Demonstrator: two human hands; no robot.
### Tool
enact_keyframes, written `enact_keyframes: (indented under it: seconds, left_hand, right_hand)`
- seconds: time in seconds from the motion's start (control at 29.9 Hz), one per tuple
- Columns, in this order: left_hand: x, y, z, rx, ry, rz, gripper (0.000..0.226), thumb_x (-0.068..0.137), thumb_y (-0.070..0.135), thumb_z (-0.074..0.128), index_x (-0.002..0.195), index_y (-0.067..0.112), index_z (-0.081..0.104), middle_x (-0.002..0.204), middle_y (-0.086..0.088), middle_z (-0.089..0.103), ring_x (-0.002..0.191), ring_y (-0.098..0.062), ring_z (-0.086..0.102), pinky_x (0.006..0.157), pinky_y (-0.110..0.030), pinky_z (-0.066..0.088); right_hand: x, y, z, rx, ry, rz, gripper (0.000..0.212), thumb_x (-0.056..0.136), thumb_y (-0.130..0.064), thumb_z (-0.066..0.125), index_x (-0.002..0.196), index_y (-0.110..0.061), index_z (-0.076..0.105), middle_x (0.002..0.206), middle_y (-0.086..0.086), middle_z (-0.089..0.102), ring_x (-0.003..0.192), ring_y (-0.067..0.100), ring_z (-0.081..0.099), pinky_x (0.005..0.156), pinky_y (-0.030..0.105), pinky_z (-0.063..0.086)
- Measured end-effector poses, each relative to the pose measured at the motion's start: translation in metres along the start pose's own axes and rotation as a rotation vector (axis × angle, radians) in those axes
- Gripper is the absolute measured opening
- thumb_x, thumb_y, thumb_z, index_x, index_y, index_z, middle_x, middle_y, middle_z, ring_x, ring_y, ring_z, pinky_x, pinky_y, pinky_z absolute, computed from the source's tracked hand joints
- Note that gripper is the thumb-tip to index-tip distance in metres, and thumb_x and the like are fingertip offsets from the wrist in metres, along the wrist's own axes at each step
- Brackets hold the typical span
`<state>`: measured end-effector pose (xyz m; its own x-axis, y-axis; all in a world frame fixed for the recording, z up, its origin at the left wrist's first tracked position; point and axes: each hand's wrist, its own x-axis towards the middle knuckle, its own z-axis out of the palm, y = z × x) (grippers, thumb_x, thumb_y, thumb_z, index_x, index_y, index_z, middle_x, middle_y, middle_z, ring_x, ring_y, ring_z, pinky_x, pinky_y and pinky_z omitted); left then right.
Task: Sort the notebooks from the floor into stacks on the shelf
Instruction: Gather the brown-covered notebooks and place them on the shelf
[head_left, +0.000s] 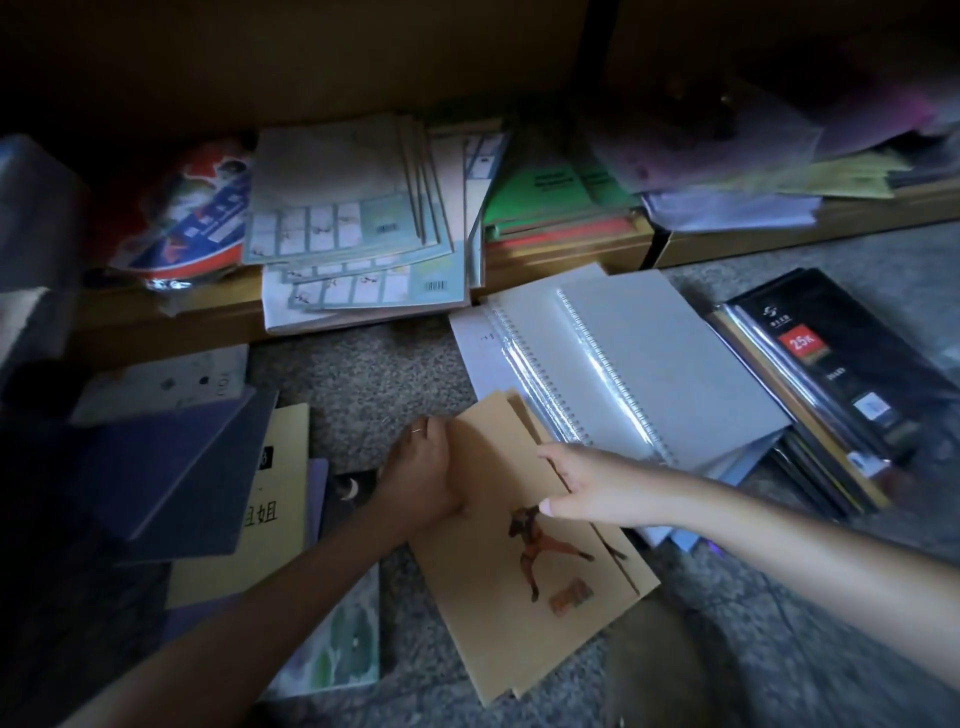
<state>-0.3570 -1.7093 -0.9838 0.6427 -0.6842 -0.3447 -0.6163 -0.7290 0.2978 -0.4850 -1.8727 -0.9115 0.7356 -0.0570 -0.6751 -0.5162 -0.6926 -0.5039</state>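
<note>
A small pile of tan kraft notebooks (519, 597), the top one printed with a horse figure, lies on the grey carpet at centre. My left hand (423, 470) grips its left edge near the top. My right hand (587, 486) holds the right edge, thumb on the cover. Right of them lie grey spiral notebooks (649, 358) in plastic and black notebooks (826, 358). On the wooden shelf (566, 249) sit a stack of pale blue-green notebooks (353, 218) and a stack of green ones (545, 192).
Dark blue books (171, 467), a cream notebook (275, 519) and a white one (166, 384) lie on the floor at left. A red, white and blue packet (192, 208) lies at the shelf's left end. Loose pale papers (727, 171) pile up on the shelf's right.
</note>
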Motion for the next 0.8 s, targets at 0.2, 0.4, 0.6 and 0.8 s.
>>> enact_keyframes:
  seconds: [0.2,0.4,0.6,0.8]
  left_hand:
    - [-0.004,-0.007,0.006,-0.363,0.252,0.067,0.022,0.087,0.016,0.059,0.099,0.010,0.042,0.094,-0.007,0.048,0.087,-0.031,0.052,0.071,-0.041,0.043]
    - [0.001,0.000,-0.030,-0.741,0.378,0.033,0.014,0.098,0.025,0.046,0.084,0.021,0.045,0.063,0.006,0.044,0.061,-0.010,0.043,0.059,-0.033,0.033]
    - [0.010,0.001,-0.124,-0.868,0.621,0.084,0.012,0.097,0.019,0.048,0.084,0.017,0.046,0.068,0.008,0.044,0.064,-0.005,0.039,0.060,-0.027,0.031]
    - [-0.004,0.012,-0.178,-0.790,0.839,0.216,0.005,0.095,0.013,0.050,0.091,0.010,0.050,0.076,0.008,0.048,0.068,0.000,0.042,0.062,-0.017,0.033]
  right_hand:
    - [0.001,-0.002,0.003,0.033,0.102,-0.041,0.078,0.090,-0.034,0.056,0.149,-0.021,0.007,0.157,0.000,0.014,0.139,0.014,0.027,0.108,0.026,0.029]
    - [-0.002,0.001,-0.007,0.111,0.171,-0.048,0.057,0.087,-0.035,0.060,0.134,-0.013,0.036,0.136,0.001,0.046,0.126,0.018,0.045,0.099,0.027,0.039]
    - [-0.010,-0.001,-0.041,0.292,0.167,-0.212,0.044,0.081,-0.038,0.065,0.094,0.004,0.061,0.085,0.011,0.067,0.076,0.015,0.058,0.069,0.036,0.048]
    - [-0.020,-0.016,-0.075,0.293,0.562,-0.379,0.021,0.089,-0.014,0.061,0.100,-0.032,0.060,0.094,-0.009,0.072,0.086,0.006,0.068,0.078,0.025,0.054]
